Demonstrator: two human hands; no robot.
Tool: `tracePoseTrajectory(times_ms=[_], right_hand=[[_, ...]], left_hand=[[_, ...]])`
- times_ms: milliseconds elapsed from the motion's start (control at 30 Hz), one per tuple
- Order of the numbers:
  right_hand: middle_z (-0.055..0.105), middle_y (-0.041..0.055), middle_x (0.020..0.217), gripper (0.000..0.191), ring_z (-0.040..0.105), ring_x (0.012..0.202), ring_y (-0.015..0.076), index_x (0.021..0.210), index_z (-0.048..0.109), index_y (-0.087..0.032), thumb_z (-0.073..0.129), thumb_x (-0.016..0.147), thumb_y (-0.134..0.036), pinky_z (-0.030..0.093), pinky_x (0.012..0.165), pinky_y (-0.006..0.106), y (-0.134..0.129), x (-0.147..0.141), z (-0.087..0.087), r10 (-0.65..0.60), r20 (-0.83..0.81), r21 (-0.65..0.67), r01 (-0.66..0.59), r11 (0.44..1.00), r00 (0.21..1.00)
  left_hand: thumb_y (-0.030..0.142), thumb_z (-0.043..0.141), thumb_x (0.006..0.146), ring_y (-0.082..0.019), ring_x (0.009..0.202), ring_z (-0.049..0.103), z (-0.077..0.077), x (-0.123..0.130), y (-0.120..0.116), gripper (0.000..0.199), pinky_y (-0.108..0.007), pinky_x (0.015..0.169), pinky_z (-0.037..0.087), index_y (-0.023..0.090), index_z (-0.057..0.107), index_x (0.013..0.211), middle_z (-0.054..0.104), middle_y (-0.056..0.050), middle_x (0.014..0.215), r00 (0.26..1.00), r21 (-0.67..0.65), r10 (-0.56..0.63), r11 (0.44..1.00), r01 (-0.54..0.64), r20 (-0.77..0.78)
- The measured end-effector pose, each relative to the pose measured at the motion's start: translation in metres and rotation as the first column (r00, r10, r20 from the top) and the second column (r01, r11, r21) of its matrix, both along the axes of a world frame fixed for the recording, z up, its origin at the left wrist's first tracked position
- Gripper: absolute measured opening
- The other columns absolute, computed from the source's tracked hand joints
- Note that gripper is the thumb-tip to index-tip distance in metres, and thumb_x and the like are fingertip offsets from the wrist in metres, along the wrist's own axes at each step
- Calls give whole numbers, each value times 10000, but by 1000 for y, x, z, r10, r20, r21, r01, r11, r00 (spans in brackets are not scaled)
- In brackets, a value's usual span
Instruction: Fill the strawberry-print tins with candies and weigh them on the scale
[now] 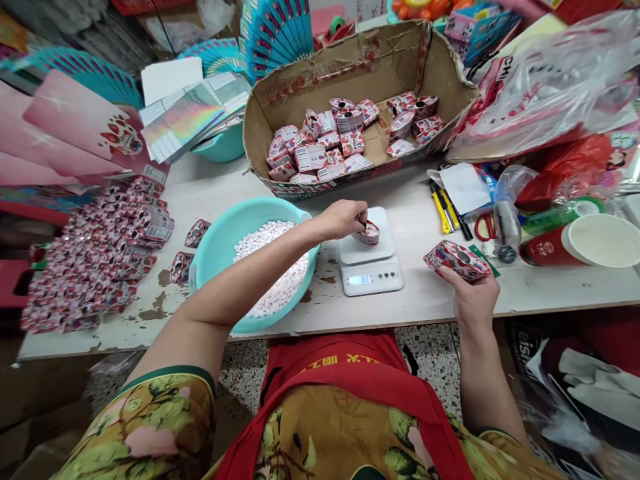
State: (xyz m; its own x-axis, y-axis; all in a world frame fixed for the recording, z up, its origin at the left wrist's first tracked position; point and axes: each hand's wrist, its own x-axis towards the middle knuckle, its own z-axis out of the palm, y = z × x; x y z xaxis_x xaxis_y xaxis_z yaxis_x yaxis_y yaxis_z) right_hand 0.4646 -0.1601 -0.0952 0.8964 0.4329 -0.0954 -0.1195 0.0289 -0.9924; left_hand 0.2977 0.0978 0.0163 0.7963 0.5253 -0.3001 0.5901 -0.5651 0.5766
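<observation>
Above a white digital scale (373,279), my left hand (343,219) pinches the edge of a small pink-and-white printed packet (369,233), which is over the scale's plate. The scale's display is lit. To the right of the scale, my right hand (473,293) grips a printed packet (457,260) just above the table. A turquoise basin (200,263) with many small pale pink pieces (275,283) sits under my left forearm, which hides part of it. Behind the scale, a cardboard box (320,80) holds many similar packets (310,157).
A large pile of packets (105,260) covers the table's left side, with two loose packets beside the basin. Yellow cutters (441,210), a black marker, scissors (485,227), a plastic bag (555,87) and a red paper cup (550,250) lie at the right.
</observation>
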Motion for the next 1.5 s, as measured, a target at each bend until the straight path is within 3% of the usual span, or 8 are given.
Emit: tracePoseTrajectory(times_ms=[167, 300, 533, 633, 767, 1000, 1100, 1500], right_hand=[[742, 70, 972, 599, 727, 865, 236, 956, 693, -129, 968, 446, -280, 597, 964, 501, 3, -2, 3, -12, -39, 32, 13, 999, 999], [737, 53, 969, 601, 729, 900, 237, 953, 685, -137, 966, 441, -277, 593, 979, 471, 3, -3, -2, -10, -25, 47, 11, 999, 1000], [740, 68, 985, 630, 731, 918, 240, 982, 694, -122, 964, 437, -286, 594, 985, 448, 1, -6, -6, -5, -25, 8, 5, 1000, 1000], [739, 61, 992, 620, 730, 933, 253, 979, 698, -136, 959, 443, -306, 592, 988, 480, 2, -6, -6, 10, -11, -6, -10, 1000, 1000], [739, 56, 983, 615, 729, 939, 264, 974, 696, -139, 956, 445, -314, 575, 1006, 521, 8, -7, -7, 28, -16, -11, -28, 1000, 999], [740, 75, 988, 636, 729, 897, 244, 988, 693, -118, 962, 440, -296, 574, 1000, 510, 14, -9, -6, 43, -41, 7, -42, 999, 998], [739, 71, 982, 628, 730, 884, 242, 993, 689, -122, 958, 458, -312, 582, 980, 506, 13, -11, -7, 51, -28, -11, -51, 999, 998], [745, 71, 954, 602, 721, 853, 222, 961, 693, -136, 959, 453, -319, 608, 923, 467, 17, -10, -3, 42, -32, -30, -43, 999, 999]], left_hand=[[30, 741, 627, -154, 676, 496, -3, 0, 0, 156, -259, 635, 332, 159, 667, 676, 574, -13, 713, 991, -48, 64, 997, -59, 116], [-10, 728, 616, -130, 639, 527, -9, -6, 1, 157, -238, 615, 374, 129, 659, 641, 586, -13, 647, 945, -269, 239, 947, -177, 222], [141, 788, 764, -44, 469, 469, 0, -53, 10, 186, -139, 416, 306, 147, 619, 841, 589, 8, 634, 502, -810, 839, 436, -393, 209], [147, 737, 820, -28, 408, 386, 1, -73, 12, 128, -131, 356, 188, 148, 610, 832, 526, 20, 580, 459, -835, 879, 346, -429, 129], [30, 703, 763, -47, 448, 467, 1, -80, 7, 154, -131, 377, 228, 124, 628, 860, 563, -6, 633, 559, -815, 816, 420, -400, 146], [26, 716, 673, -88, 491, 486, -1, -50, 6, 148, -194, 469, 353, 141, 639, 723, 555, 3, 601, 845, -476, 458, 829, -293, 277], [20, 702, 630, -106, 543, 492, -3, -30, 9, 142, -209, 514, 346, 151, 652, 659, 582, -3, 607, 923, -314, 261, 935, -168, 283], [9, 613, 653, -149, 689, 586, -7, -14, 8, 198, -244, 677, 423, 152, 717, 742, 670, -32, 735, 960, -138, 65, 990, -28, 272]])
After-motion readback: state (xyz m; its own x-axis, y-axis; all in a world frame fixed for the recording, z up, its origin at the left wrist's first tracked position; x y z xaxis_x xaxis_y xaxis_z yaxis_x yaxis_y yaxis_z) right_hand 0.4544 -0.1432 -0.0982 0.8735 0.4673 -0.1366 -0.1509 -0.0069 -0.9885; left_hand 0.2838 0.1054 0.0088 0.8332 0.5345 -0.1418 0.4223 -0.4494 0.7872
